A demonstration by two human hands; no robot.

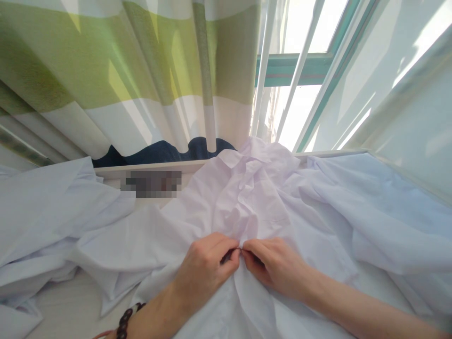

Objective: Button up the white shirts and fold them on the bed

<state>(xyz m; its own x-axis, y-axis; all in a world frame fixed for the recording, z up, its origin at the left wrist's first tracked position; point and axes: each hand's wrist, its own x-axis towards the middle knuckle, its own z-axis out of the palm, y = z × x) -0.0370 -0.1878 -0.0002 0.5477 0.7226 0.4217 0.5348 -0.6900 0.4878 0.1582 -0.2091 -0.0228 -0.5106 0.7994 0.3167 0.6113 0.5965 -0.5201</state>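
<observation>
A white collared shirt (pixel 197 202) lies spread in front of me, its collar toward the window and its sleeves out to the sides. My left hand (pixel 212 261) pinches the front placket midway down the shirt, thumb against fingertips. Right beside it, my right hand (pixel 271 263) pinches the same placket, and the fingertips of both hands nearly touch. Whatever lies between the fingertips, such as a button, is too small and covered to make out. Above the hands the placket bunches in loose folds.
More white cloth (pixel 42 207) lies at the left, and another white garment (pixel 395 207) at the right. Behind hangs a green and white curtain (pixel 158 66). A barred window (pixel 293 70) with a teal frame stands at the back right. A blurred-out dark patch (pixel 153 183) sits near the back ledge.
</observation>
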